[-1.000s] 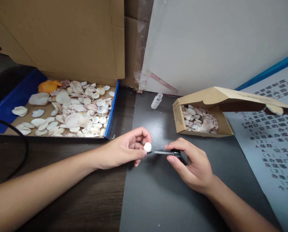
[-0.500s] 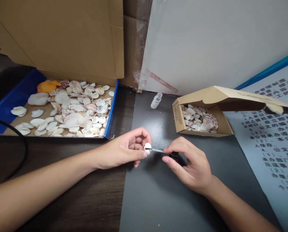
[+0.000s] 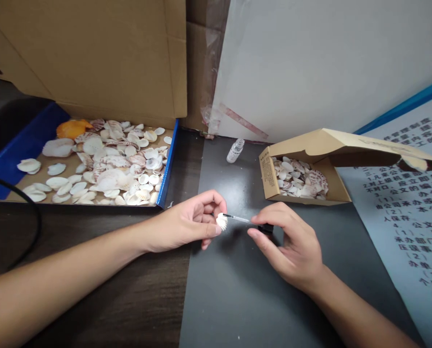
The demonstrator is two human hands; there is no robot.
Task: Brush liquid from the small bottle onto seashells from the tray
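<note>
Between the thumb and fingers of my left hand [image 3: 196, 220] is a small white ribbed shell [image 3: 222, 222]. My right hand [image 3: 288, 241] grips the black cap of a thin brush [image 3: 239, 219], its clear stem pointing left. The dark brush tip is at the upper edge of the shell; whether it touches is too small to tell. A small open glass bottle [image 3: 235, 151] with a white label stands on the grey mat [image 3: 223, 299], beyond my hands.
At the left, a blue-edged box [image 3: 167, 166] holds many shells, its cardboard lid raised. A smaller cardboard box [image 3: 270, 180] with shells stands at the right, near a printed sheet [image 3: 393, 232]. A black cable [image 3: 38, 227] curves at far left.
My right hand has shifted slightly to the right with the brush. The brush tip has moved from the middle of the shell to its upper edge.
</note>
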